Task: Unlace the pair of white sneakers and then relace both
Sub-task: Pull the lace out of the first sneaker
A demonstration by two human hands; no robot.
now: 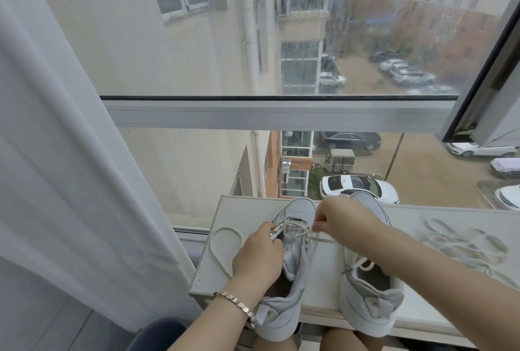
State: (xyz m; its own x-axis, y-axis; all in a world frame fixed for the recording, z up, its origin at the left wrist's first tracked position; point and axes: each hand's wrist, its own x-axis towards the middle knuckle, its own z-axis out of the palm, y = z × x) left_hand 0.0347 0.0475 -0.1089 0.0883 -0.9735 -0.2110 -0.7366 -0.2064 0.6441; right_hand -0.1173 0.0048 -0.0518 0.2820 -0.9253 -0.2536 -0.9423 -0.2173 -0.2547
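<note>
A white surface is set against a rain-streaked window; parked cars are seen outside. A curtain is hung at the left. A loose lace is laid in a loop just left of the left hand's fingers. The right sneaker is partly covered by the right forearm. The left sneaker is placed directly beneath both sets of fingers. Its threaded lace is pinched by the curled fingers of the left hand and the right hand.
</note>
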